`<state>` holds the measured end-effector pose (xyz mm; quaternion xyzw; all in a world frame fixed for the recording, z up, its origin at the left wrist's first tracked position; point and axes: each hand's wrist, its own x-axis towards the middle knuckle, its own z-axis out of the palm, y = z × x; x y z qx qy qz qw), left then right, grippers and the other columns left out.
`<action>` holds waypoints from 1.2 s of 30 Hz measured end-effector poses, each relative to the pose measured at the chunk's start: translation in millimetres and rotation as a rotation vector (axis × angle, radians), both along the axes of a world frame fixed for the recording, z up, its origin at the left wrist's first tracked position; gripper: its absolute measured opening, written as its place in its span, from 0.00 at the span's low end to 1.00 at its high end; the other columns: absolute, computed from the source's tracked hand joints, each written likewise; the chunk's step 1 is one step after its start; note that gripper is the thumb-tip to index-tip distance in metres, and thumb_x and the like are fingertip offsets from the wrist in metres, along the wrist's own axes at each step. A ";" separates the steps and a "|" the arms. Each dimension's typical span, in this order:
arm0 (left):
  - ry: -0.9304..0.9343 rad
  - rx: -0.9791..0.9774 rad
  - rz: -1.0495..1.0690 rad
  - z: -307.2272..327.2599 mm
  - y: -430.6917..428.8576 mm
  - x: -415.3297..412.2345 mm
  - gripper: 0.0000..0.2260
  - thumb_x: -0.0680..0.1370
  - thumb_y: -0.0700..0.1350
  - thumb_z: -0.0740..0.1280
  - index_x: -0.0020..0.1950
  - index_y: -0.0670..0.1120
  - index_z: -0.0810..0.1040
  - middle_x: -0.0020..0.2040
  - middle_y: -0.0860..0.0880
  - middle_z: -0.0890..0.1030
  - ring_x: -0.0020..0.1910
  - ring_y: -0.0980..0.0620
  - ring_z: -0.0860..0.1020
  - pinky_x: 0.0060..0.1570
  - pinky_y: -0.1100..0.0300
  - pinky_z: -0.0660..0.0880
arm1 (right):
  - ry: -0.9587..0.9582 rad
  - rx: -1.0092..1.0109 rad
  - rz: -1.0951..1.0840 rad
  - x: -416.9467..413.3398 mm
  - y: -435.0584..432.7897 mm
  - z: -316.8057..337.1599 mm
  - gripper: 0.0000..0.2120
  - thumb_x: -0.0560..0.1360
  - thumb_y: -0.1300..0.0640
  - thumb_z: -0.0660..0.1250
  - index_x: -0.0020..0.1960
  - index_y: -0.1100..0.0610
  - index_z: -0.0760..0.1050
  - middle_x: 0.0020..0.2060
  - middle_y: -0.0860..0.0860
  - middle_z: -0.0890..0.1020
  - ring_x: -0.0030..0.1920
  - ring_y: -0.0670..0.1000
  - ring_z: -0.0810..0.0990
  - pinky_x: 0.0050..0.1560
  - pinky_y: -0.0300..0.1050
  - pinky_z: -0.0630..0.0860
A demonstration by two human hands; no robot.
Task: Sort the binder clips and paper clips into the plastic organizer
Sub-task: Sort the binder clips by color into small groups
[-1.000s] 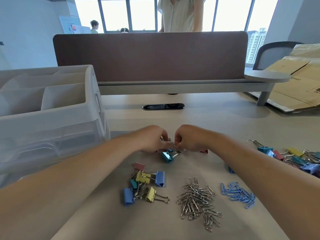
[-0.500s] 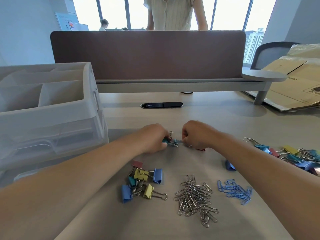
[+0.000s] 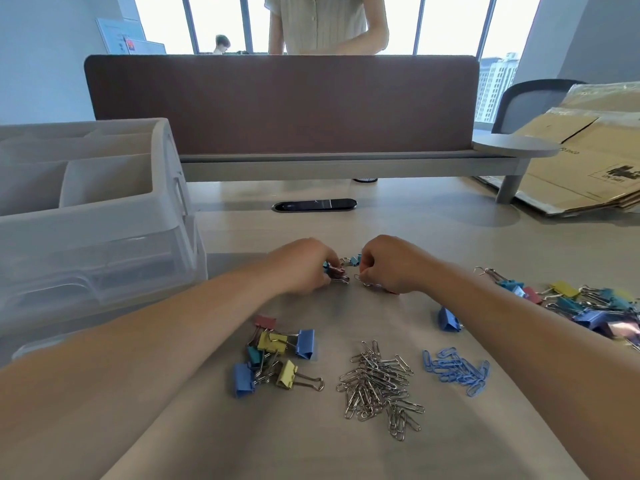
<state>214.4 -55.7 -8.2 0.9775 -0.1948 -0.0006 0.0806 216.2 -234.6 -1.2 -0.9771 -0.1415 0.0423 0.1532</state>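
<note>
"Reading any lettering on those clips?"

"None shows. The only print is dark marks on the flattened cardboard point(image 3: 588, 157), far out past the right hand point(image 3: 388, 263), and it is too small and turned to make out."

"So what do the hands hold?"

"The left hand point(image 3: 304, 265) pinches a pink binder clip point(image 3: 336, 270), its wire handles pointing toward the right hand. The right hand's curled fingertips pinch a teal binder clip point(image 3: 355, 260). Both hands lie knuckles up, low over the desk point(image 3: 415, 230), close together but not touching, with the two clips in the gap between them."

"And the rest?"

"Behind the left wrist, toward the body, lies a small heap of binder clips point(image 3: 277, 355) in blue, yellow, teal and pink. Behind the right hand sit silver paper clips point(image 3: 377, 382), with blue paper clips point(image 3: 453, 370) beside them under the right forearm. A bigger mixed pile point(image 3: 581, 303) lies outside the right arm. The translucent plastic organizer point(image 3: 104, 216) stands left of the left hand."
</note>
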 end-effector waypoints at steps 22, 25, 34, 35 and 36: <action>0.081 -0.191 -0.084 15.2 -59.3 -79.7 0.06 0.77 0.45 0.68 0.49 0.46 0.83 0.46 0.48 0.83 0.46 0.50 0.79 0.43 0.59 0.72 | 0.075 0.066 0.048 -93.2 -39.5 21.0 0.03 0.74 0.61 0.71 0.41 0.57 0.81 0.34 0.49 0.79 0.32 0.44 0.73 0.32 0.34 0.67; 0.101 -0.210 -0.114 16.5 -74.8 -90.4 0.06 0.78 0.45 0.67 0.49 0.46 0.83 0.40 0.50 0.80 0.41 0.52 0.77 0.36 0.61 0.68 | 0.059 0.018 0.019 -106.9 -51.5 20.4 0.04 0.74 0.58 0.71 0.40 0.56 0.81 0.33 0.47 0.79 0.32 0.46 0.73 0.33 0.37 0.68; 0.088 -0.124 -0.179 18.3 -100.1 -108.6 0.08 0.78 0.43 0.66 0.54 0.47 0.84 0.52 0.51 0.84 0.49 0.53 0.79 0.48 0.61 0.72 | 0.060 -0.088 -0.033 -136.7 -78.4 22.1 0.05 0.75 0.57 0.71 0.49 0.55 0.84 0.44 0.50 0.84 0.42 0.51 0.81 0.42 0.42 0.77; 0.088 -0.112 -0.181 19.3 -99.9 -109.5 0.08 0.78 0.43 0.66 0.53 0.47 0.84 0.51 0.50 0.84 0.48 0.53 0.79 0.47 0.61 0.72 | 0.058 -0.091 -0.038 -136.5 -80.9 21.3 0.05 0.75 0.57 0.70 0.49 0.55 0.84 0.44 0.50 0.85 0.43 0.50 0.81 0.42 0.42 0.76; 0.087 -0.103 -0.182 20.5 -98.9 -110.8 0.08 0.77 0.42 0.66 0.52 0.47 0.84 0.50 0.50 0.84 0.47 0.52 0.79 0.46 0.61 0.72 | 0.055 -0.095 -0.042 -136.3 -82.7 20.6 0.05 0.75 0.57 0.70 0.48 0.54 0.84 0.44 0.49 0.85 0.43 0.49 0.81 0.42 0.41 0.75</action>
